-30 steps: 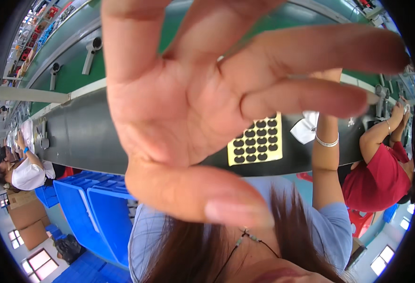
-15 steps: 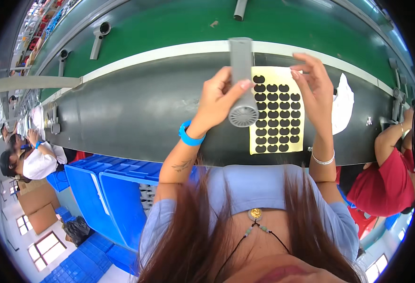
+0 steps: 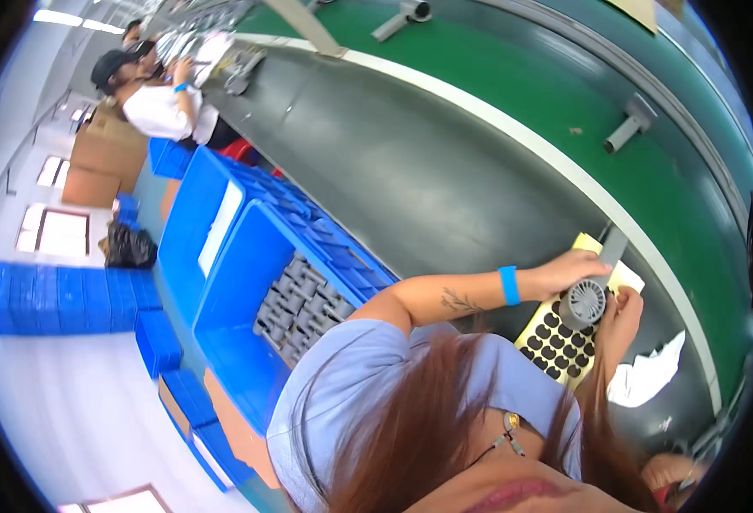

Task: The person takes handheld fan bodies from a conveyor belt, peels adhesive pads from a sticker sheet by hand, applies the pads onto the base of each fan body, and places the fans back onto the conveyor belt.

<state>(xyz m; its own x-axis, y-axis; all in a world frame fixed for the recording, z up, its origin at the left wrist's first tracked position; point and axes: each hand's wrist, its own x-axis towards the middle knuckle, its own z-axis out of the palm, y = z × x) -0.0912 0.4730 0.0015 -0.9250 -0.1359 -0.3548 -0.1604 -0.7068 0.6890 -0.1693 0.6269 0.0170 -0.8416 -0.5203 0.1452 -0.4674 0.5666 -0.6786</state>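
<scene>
Your left hand (image 3: 571, 272) has its fingers wrapped around the grey device (image 3: 585, 304), round grille facing up, above the yellow sheet (image 3: 556, 344) of black stickers on the dark worktop (image 3: 376, 162). Your right hand (image 3: 621, 327) is just beside the grille, fingers bent; you cannot tell here whether they pinch anything. A crumpled white piece (image 3: 647, 376) lies near your right hand, and a blue crate (image 3: 233, 338) holding grey parts (image 3: 304, 309) stands to your left.
</scene>
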